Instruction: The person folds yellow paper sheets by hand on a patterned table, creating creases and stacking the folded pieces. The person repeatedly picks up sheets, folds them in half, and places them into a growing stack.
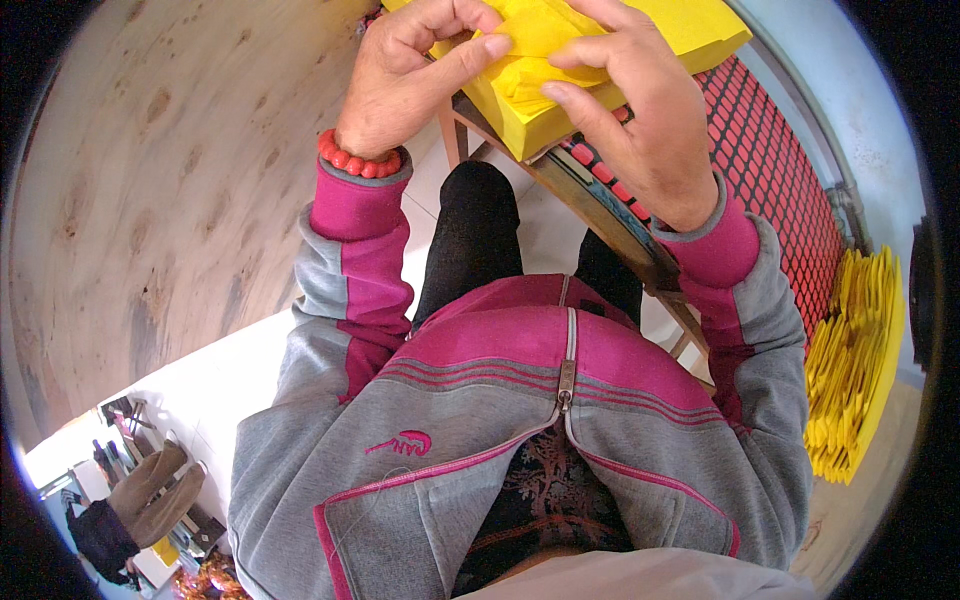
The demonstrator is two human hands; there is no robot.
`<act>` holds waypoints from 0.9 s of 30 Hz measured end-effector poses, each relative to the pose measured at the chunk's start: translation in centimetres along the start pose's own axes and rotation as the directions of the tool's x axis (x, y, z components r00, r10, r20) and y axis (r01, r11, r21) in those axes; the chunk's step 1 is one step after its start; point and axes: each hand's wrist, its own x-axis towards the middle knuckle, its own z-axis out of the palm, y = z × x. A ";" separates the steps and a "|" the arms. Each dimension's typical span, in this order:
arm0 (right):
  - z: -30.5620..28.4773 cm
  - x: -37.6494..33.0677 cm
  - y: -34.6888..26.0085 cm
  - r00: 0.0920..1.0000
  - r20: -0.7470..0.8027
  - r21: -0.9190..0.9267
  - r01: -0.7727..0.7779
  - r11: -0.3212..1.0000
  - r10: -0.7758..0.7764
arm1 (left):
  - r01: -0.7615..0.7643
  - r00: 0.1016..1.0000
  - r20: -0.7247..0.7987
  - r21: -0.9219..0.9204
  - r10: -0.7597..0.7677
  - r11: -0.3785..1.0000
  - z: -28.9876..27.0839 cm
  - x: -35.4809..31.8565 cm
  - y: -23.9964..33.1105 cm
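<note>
So both hands are working up at the top of the view, right on a thick stack of yellow paper [640,40]. The stack is sitting on a small wooden table [600,215], with a red mesh crate [780,170] lying on the same table just past the stack on the person's right.

The left hand [415,75] is curling in over the near-left corner of the stack, thumb and fingers pressing together on a loose yellow sheet [535,35] that's bunching up on top. It's pinching that sheet, not lying flat. There's a bracelet of red beads [358,160] sitting round the left wrist, just above the pink cuff.

The right hand [630,100] is coming across from the other side, fingers [580,55] slightly spread and bent down, tips touching the same crumpled sheet and the front edge of the stack. Can't tell how firmly it's gripping, but the fingertips are definitely on the paper.

The person is wearing a grey and pink zip jacket [480,400] and dark trousers, knees tucking under the table. Off to the right, well apart from the hands, another pile of folded yellow paper pieces [855,370] is lying low beside the table. A large wooden surface [170,180] is filling the left side of the view.
</note>
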 end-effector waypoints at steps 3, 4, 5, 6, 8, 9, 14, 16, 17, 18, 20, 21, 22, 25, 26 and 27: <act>-0.2 0.1 0.0 0.998 0.034 -0.046 0.047 0.998 -0.046 | 0.012 0.999 -0.046 -0.111 -0.018 0.994 0.5 0.0 0.2; -0.1 0.1 0.0 0.997 0.036 -0.054 0.065 0.996 -0.063 | 0.023 0.998 -0.059 -0.093 -0.028 0.995 0.5 -0.1 0.2; -0.2 0.1 0.0 0.998 0.055 -0.048 0.043 0.998 -0.041 | 0.034 0.997 -0.071 -0.075 -0.039 0.997 0.4 -0.1 0.2; -0.1 0.2 0.0 0.997 0.073 -0.042 0.020 0.999 -0.017 | -0.004 0.997 -0.076 -0.091 -0.003 0.996 0.4 -0.1 0.0; -0.1 0.2 0.0 0.997 0.071 -0.024 0.006 1.000 -0.004 | -0.080 0.994 -0.087 -0.122 0.070 0.989 0.4 0.0 -0.4; 0.0 0.1 0.0 0.999 0.049 -0.011 0.014 1.000 -0.014 | -0.074 0.996 -0.061 -0.079 0.069 0.994 0.3 0.0 -0.5; 0.2 -0.2 0.3 0.999 0.042 0.033 -0.031 0.999 0.030 | -0.135 0.984 0.130 0.131 0.118 0.982 -1.6 0.3 0.1; 0.5 -0.1 0.5 1.000 -0.012 0.066 0.012 0.998 -0.012 | -0.277 0.953 0.203 0.273 0.226 0.921 -1.7 0.6 0.3; 0.5 -0.2 0.6 0.999 -0.030 0.076 0.026 0.997 -0.023 | -0.346 0.930 0.245 0.336 0.273 0.876 -1.7 0.6 0.5; 0.6 -0.1 0.6 0.999 -0.030 0.074 0.022 0.997 -0.020 | -0.284 0.953 0.205 0.345 0.223 0.895 -1.5 0.4 0.6; 0.5 -0.2 0.4 1.000 -0.026 0.061 -0.008 0.998 0.010 | -0.173 0.982 0.122 0.296 0.142 0.940 -0.9 0.0 0.6; 0.3 -0.2 0.3 0.999 -0.023 0.051 -0.034 0.998 0.035 | -0.128 0.991 0.079 0.236 0.112 0.963 -0.5 -0.1 0.5; 0.2 -0.3 0.2 0.998 -0.019 0.040 -0.060 0.997 0.061 | -0.102 0.995 0.035 0.111 0.098 0.989 -0.2 -0.1 0.2; -0.2 -0.2 -0.1 0.999 -0.019 0.015 -0.051 0.999 0.051 | -0.070 0.996 -0.057 -0.058 0.067 0.996 0.3 -0.1 -0.6; -0.3 -0.1 -0.2 0.999 0.007 -0.006 -0.048 0.999 0.048 | -0.066 0.995 -0.083 -0.079 0.059 0.995 0.4 -0.1 -0.9; -0.4 -0.1 -0.2 0.998 0.033 -0.027 -0.045 0.999 0.046 | -0.079 0.994 -0.082 -0.087 0.071 0.993 0.3 -0.1 -1.1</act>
